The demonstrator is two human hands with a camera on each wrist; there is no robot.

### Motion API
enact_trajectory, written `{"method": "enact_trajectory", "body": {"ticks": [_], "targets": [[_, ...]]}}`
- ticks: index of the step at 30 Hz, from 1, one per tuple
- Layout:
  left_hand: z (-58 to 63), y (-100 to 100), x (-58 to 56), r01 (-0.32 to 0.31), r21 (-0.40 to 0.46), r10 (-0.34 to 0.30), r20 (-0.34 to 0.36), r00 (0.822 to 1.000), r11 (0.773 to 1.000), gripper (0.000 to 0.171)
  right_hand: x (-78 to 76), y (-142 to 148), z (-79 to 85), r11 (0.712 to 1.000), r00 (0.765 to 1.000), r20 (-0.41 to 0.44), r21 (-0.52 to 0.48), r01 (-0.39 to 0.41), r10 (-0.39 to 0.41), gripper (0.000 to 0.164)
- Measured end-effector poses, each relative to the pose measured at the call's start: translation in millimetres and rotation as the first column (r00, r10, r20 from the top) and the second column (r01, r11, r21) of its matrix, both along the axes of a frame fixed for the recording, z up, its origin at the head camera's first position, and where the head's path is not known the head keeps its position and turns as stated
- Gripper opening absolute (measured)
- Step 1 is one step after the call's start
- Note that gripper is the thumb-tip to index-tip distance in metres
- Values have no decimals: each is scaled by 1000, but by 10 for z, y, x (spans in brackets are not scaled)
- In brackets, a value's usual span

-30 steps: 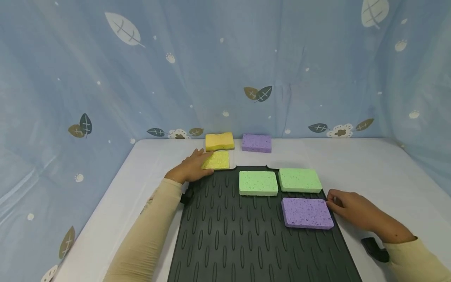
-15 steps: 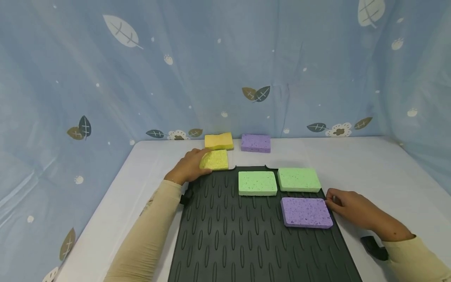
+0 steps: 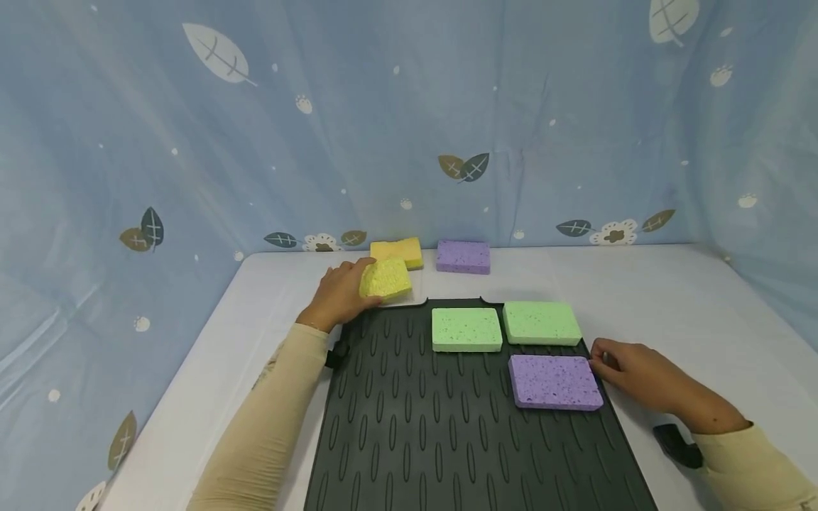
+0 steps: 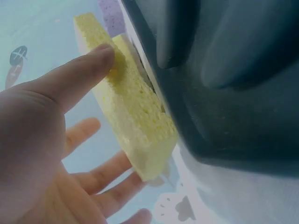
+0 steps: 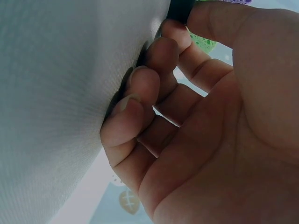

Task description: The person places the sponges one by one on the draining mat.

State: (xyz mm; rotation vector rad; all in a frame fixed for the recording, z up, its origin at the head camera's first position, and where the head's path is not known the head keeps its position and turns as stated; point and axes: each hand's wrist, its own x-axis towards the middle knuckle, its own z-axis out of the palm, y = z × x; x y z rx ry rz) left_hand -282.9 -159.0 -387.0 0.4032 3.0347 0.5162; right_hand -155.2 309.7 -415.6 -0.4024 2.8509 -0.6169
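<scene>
In the head view, my left hand (image 3: 339, 289) pinches a light yellow sponge (image 3: 386, 278) just beyond the mat's back left corner. The left wrist view shows the thumb pressed on one face of this sponge (image 4: 135, 100), which is tilted; the fingers reach behind it, partly hidden. My right hand (image 3: 639, 376) rests on the table at the right edge of the dark ribbed mat (image 3: 409, 426). Its fingers are loosely curled, with thumb and index tip against the mat's edge. Close to that thumb lies a purple sponge (image 3: 556, 383) on the mat.
Two green sponges, one left (image 3: 467, 330) and one right (image 3: 542, 323), lie along the mat's back edge. Behind it, on the white table (image 3: 639, 298), are a deeper yellow sponge (image 3: 402, 250) and another purple sponge (image 3: 463, 257). A blue patterned curtain (image 3: 409, 106) encloses the table.
The light yellow sponge, lying flat a second ago, has been gripped by my left hand, tilted, and raised slightly toward the deeper yellow one. My right hand stays in place.
</scene>
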Motion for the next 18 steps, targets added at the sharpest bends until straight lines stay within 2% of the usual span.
{"method": "enact_trajectory", "body": {"ticks": [9,18], "targets": [[75,40,33,-22,10,23,-55,998,1000,80,-5,-1,13,1000,1000,-12,9,0,0,8],[187,180,148,7,29,-6,-34,999,1000,78,-4,14,-2,1000,1000,-6,1,1,-1,8]]}}
